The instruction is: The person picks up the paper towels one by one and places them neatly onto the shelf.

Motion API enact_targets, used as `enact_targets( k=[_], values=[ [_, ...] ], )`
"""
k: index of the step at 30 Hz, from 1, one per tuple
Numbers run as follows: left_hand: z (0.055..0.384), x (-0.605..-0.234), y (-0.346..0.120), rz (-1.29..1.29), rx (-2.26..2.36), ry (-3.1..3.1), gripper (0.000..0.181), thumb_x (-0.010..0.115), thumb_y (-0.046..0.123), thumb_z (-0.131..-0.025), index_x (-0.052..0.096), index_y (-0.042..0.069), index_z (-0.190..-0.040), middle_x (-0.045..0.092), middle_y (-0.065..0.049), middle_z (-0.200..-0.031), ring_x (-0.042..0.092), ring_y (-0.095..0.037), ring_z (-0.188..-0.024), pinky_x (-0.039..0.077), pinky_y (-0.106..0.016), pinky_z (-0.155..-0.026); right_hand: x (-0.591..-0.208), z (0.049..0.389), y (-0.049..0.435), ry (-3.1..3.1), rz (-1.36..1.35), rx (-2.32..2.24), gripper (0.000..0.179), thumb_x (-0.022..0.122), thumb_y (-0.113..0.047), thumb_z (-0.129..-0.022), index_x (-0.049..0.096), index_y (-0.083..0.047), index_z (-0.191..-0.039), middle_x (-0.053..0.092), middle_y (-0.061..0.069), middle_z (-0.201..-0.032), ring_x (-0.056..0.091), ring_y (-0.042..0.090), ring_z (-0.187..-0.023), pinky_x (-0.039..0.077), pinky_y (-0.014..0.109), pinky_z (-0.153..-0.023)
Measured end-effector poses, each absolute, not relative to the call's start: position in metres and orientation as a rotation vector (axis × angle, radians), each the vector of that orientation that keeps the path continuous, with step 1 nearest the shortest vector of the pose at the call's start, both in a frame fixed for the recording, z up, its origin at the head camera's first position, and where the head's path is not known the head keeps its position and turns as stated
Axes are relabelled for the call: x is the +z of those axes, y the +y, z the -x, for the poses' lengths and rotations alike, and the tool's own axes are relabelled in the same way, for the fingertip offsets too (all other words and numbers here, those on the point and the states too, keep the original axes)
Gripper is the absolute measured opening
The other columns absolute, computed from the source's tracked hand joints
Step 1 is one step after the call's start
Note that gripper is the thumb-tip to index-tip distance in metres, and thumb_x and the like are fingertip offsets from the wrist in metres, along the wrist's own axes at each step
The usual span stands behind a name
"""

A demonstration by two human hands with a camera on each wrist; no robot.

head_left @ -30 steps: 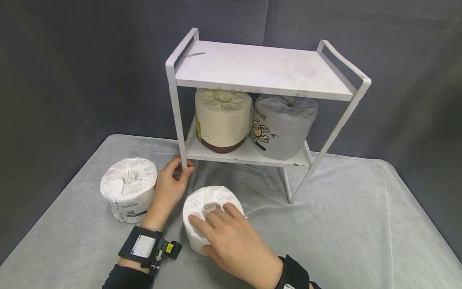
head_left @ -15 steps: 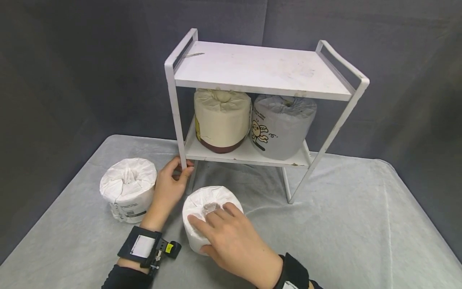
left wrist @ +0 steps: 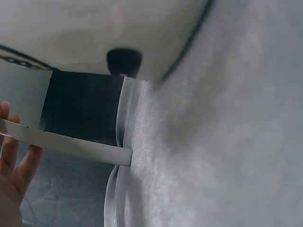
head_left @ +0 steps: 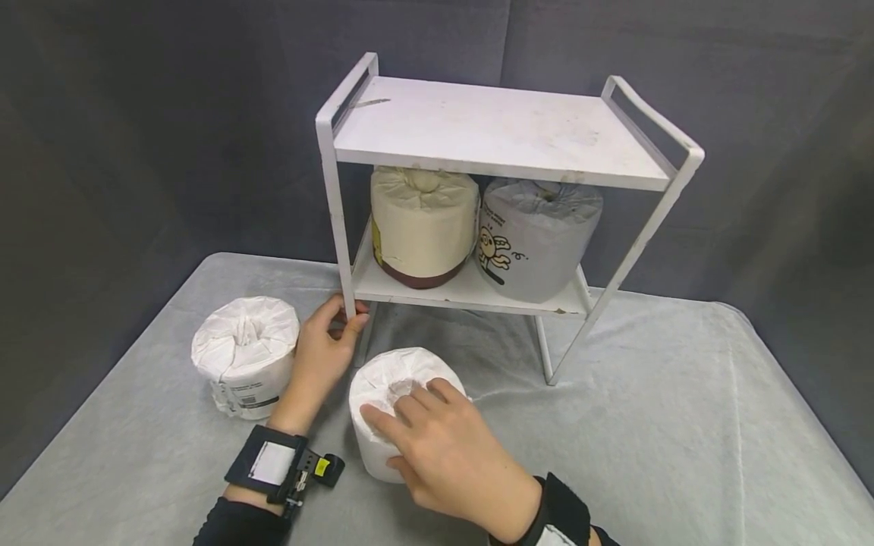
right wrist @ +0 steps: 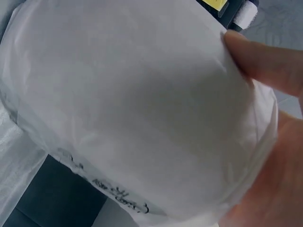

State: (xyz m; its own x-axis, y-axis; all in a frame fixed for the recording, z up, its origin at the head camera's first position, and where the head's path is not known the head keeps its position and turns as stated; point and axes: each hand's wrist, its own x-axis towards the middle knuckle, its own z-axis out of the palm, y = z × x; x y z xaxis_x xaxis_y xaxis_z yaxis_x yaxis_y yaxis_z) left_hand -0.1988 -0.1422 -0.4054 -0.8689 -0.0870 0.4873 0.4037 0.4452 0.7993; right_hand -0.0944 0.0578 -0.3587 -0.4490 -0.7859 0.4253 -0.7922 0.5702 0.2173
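Observation:
My left hand grips the front left leg of a white two-tier shelf rack, just under its lower tier. In the left wrist view, its fingers lie around that leg. My right hand holds a white paper-wrapped toilet roll in front of the rack, fingers over the top near the core hole, thumb at the side. The right wrist view shows the thumb pressed to the wrapper of the roll. That roll's underside is hidden, so I cannot tell whether it touches the table.
Another white wrapped roll stands left of my left forearm. On the lower tier sit a cream roll with a brown base band and a pale grey roll with a cartoon print. Grey cloth covers the table; dark fabric hangs behind.
My right hand and the toilet roll it holds have shifted very slightly right. The left hand stays on the rack's leg, and the other rolls keep their places.

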Motion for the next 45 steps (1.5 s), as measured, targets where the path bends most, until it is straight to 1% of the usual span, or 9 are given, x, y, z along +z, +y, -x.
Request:
enact_targets(
  k=[3,7,17,20,26,30,36,39,45],
  values=[
    [0.198,-0.404,-0.143,0.262,-1.415,-2.232,0.012,0.072,0.013,-0.091,0.066,0.006,-0.099,0.068,-0.009,-0.092,0.061,-0.020,-0.086,0.049,-0.018,-0.066,-0.357,0.095,0.058,-2.326,-1.275,0.007,0.059,0.083,-0.034,-0.073,0.063,-0.018,-0.126,0.063,-0.002,-0.091,0.062,0.017,-0.089,0.046,0.034,-0.087],
    [0.197,-0.402,-0.144,0.259,-1.415,-2.229,0.011,0.072,0.013,-0.091,0.067,0.006,-0.098,0.069,-0.008,-0.092,0.061,-0.018,-0.085,0.049,-0.019,-0.066,-0.354,0.095,0.058,-2.344,-1.276,0.011,0.058,0.082,-0.034,-0.074,0.062,-0.019,-0.126,0.062,-0.003,-0.091,0.061,0.016,-0.089,0.046,0.033,-0.087],
    [0.198,-0.405,-0.146,0.272,-1.386,-2.247,0.012,0.071,0.013,-0.092,0.066,0.006,-0.100,0.069,-0.009,-0.093,0.062,-0.020,-0.086,0.051,-0.027,-0.068,-0.341,0.089,0.060,-2.324,-1.274,0.120,0.058,0.080,-0.032,-0.076,0.061,-0.018,-0.128,0.058,-0.003,-0.088,0.058,0.017,-0.087,0.045,0.034,-0.086],
    [0.197,-0.405,-0.145,0.277,-1.403,-2.249,0.012,0.070,0.013,-0.092,0.066,0.006,-0.101,0.069,-0.009,-0.094,0.062,-0.021,-0.088,0.052,-0.027,-0.069,-0.333,0.086,0.063,-2.271,-1.281,0.172,0.055,0.076,-0.031,-0.078,0.061,-0.017,-0.129,0.058,-0.002,-0.091,0.056,0.018,-0.088,0.045,0.035,-0.087],
    [0.196,-0.404,-0.145,0.269,-1.438,-2.267,0.012,0.069,0.015,-0.094,0.066,0.006,-0.103,0.067,-0.008,-0.094,0.062,-0.019,-0.089,0.053,-0.026,-0.072,-0.319,0.082,0.069,-2.125,-1.296,0.195,0.047,0.063,-0.031,-0.084,0.062,-0.014,-0.129,0.060,0.001,-0.099,0.057,0.018,-0.093,0.046,0.037,-0.090],
    [0.196,-0.404,-0.145,0.253,-1.435,-2.263,0.014,0.070,0.016,-0.093,0.066,0.007,-0.103,0.067,-0.008,-0.093,0.061,-0.019,-0.089,0.053,-0.028,-0.072,-0.309,0.078,0.074,-2.106,-1.307,0.197,0.045,0.057,-0.030,-0.088,0.061,-0.014,-0.130,0.060,0.002,-0.099,0.057,0.019,-0.093,0.046,0.039,-0.091],
    [0.197,-0.405,-0.143,0.232,-1.430,-2.260,0.012,0.070,0.015,-0.093,0.066,0.008,-0.102,0.067,-0.008,-0.092,0.061,-0.018,-0.088,0.053,-0.031,-0.070,-0.292,0.074,0.082,-2.092,-1.296,0.209,0.041,0.044,-0.032,-0.099,0.061,-0.013,-0.131,0.061,0.003,-0.098,0.058,0.020,-0.091,0.047,0.041,-0.092],
    [0.198,-0.405,-0.142,0.227,-1.431,-2.259,0.011,0.070,0.014,-0.093,0.066,0.008,-0.102,0.067,-0.008,-0.092,0.061,-0.018,-0.087,0.053,-0.032,-0.070,-0.280,0.071,0.086,-2.069,-1.282,0.219,0.041,0.041,-0.033,-0.101,0.061,-0.013,-0.131,0.061,0.003,-0.095,0.059,0.022,-0.088,0.048,0.042,-0.091],
    [0.197,-0.404,-0.141,0.236,-1.427,-2.265,0.015,0.069,0.016,-0.094,0.066,0.005,-0.103,0.067,-0.009,-0.093,0.062,-0.020,-0.089,0.053,-0.035,-0.071,-0.257,0.065,0.090,-1.978,-1.277,0.265,0.039,0.042,-0.030,-0.101,0.062,-0.010,-0.128,0.060,0.004,-0.091,0.060,0.023,-0.083,0.049,0.044,-0.087]
  ],
)
